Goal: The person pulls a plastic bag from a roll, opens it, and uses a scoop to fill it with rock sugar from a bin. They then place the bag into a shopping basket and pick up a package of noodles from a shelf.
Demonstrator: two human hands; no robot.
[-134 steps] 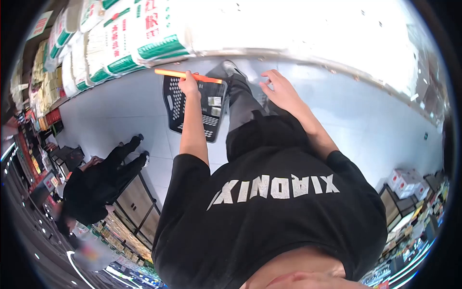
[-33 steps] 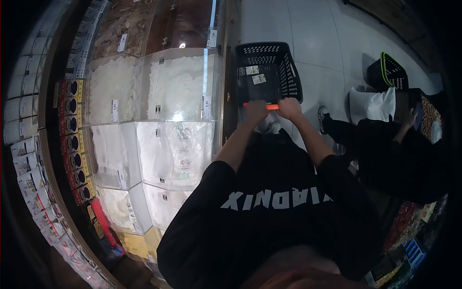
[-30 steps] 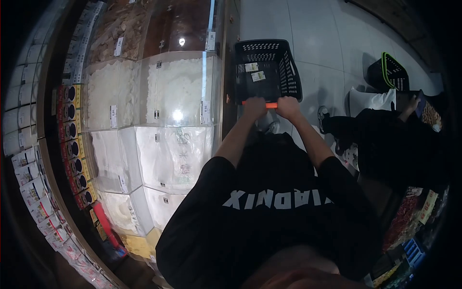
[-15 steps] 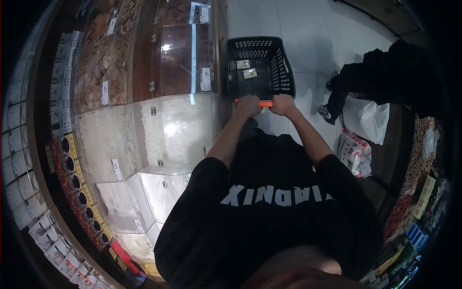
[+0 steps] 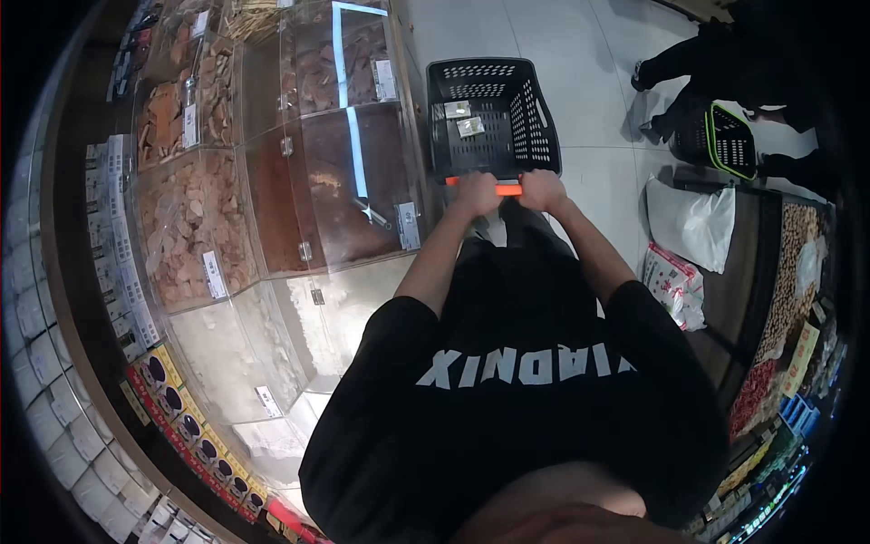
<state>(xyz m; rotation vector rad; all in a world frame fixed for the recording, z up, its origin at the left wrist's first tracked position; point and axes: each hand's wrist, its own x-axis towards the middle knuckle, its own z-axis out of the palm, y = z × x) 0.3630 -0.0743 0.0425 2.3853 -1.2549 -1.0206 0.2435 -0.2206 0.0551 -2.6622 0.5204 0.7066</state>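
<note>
Both of my arms stretch forward to the orange handle (image 5: 509, 190) of a black shopping basket (image 5: 538, 118). My left hand (image 5: 478, 194) is wrapped round the handle's left part, and my right hand (image 5: 543, 189) grips its right end. The basket has perforated walls and stands just beyond my hands, close to the bins on the left. On its bottom lie two small pale packets with labels, a farther packet (image 5: 457, 110) and a nearer packet (image 5: 470, 127). My fingers' undersides are hidden from above.
Clear-lidded bins (image 5: 204, 218) of dried goods line the left side. On the right are a white sack (image 5: 693, 222), a red-and-white bag (image 5: 672, 283) and a nut display (image 5: 790, 263). A person in dark clothes (image 5: 698, 68) stands ahead right, near a green-rimmed basket (image 5: 714, 136).
The bins on the left have slid back toward me as I move forward with the basket. The other person's legs have shifted, and a green-rimmed basket now shows beside them.
</note>
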